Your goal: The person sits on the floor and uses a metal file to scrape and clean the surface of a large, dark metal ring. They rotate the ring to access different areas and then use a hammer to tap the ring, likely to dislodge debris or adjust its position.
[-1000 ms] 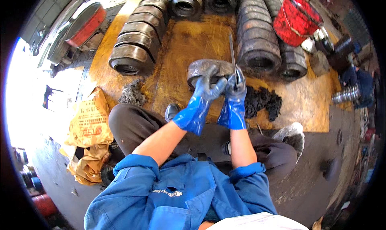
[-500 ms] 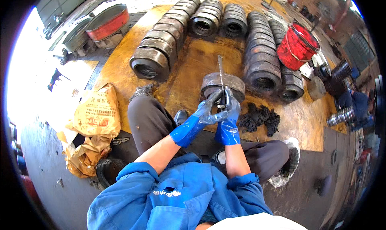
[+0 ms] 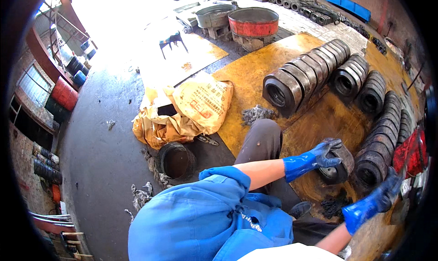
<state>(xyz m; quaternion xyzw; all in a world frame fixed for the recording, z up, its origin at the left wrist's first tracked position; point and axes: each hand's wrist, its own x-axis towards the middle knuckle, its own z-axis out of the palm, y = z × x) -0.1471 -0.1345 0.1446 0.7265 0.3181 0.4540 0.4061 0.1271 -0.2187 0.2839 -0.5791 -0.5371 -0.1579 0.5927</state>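
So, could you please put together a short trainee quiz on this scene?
1. True or false: the left hand rests on a dark metal ring lying on the yellow board.
2. What colour are the gloves? A red, B blue, C white.
3. Fill in: the right hand reaches toward the near end of a row of ____.

Key: 1 true; 2 B; 3 metal rings standing on edge.
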